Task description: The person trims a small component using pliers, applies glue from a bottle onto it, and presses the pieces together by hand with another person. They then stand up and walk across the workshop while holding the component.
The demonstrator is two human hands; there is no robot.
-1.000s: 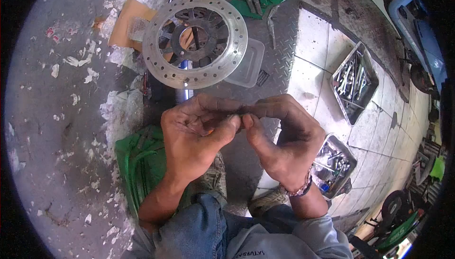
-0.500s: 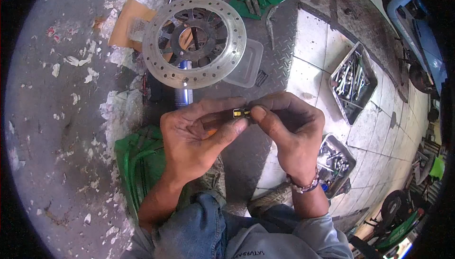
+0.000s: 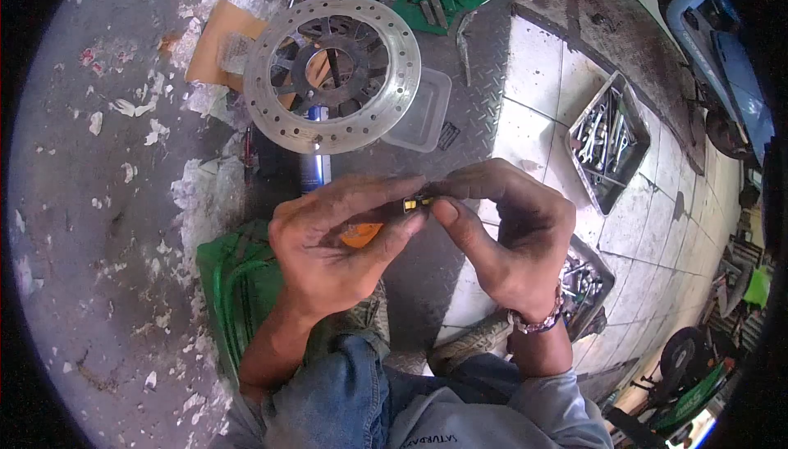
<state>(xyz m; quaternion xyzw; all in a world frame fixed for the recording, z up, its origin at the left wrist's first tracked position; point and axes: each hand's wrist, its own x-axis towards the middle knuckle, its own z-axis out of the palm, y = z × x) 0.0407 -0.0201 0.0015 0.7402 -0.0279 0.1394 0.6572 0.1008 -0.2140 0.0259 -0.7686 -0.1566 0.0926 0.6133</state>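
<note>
A small black-and-yellow part (image 3: 416,203) with a squarish metal-edged end is held up between my hands; its exact kind cannot be made out. My left hand (image 3: 332,244) pinches it from the left between thumb and fingertips. From the other side, the thumb and forefinger of my right hand (image 3: 517,235) close on its right end, partly hiding it. Beyond my hands is a large drilled brake disc (image 3: 394,108). A blue-and-white can (image 3: 313,162) stands partly under the disc's near rim, and a clear plastic tray (image 3: 435,112) lies to its right.
Metal trays of wrenches (image 3: 588,182) and of sockets and small parts (image 3: 603,293) sit on the white tiles at right. A green toolbox (image 3: 468,2) stands at the back. Brown cardboard (image 3: 209,47) lies left of the disc; green folded material (image 3: 217,272) is near my left forearm.
My right hand has shifted slightly right and its thumb sits a little lower on the part. My left hand has moved slightly left. The part stays pinched between them.
</note>
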